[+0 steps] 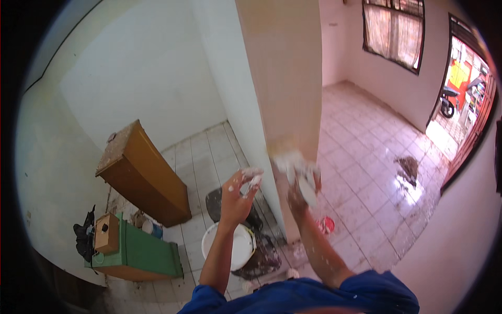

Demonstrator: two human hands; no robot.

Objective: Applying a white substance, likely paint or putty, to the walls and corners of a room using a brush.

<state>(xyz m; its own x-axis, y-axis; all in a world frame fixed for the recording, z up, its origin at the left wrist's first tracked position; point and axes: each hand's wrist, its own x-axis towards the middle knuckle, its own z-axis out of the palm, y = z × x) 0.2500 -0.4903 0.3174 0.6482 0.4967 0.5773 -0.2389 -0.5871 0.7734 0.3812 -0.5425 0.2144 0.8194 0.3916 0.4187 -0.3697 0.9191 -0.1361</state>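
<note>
My right hand (300, 188), blurred and coated with white paint, grips what looks like a paint applicator (288, 159) whose exact kind the blur hides. Its head meets the narrow end face of the wall (288, 98). My left hand (240, 192) is raised to the left of that wall end, with white smears on its curled fingers and thumb, and nothing else shows in it. Below my left forearm a round bucket (241, 247) of white paint stands on the floor.
A brown wooden cabinet (149, 176) and a green cabinet (145, 247) with a small box (106, 233) on top stand left. Dark plastic sheeting (262, 259) lies by the bucket. A red item (327, 224) and a dark rag-like heap (408, 168) lie on the tiles. An open doorway (455, 102) is right.
</note>
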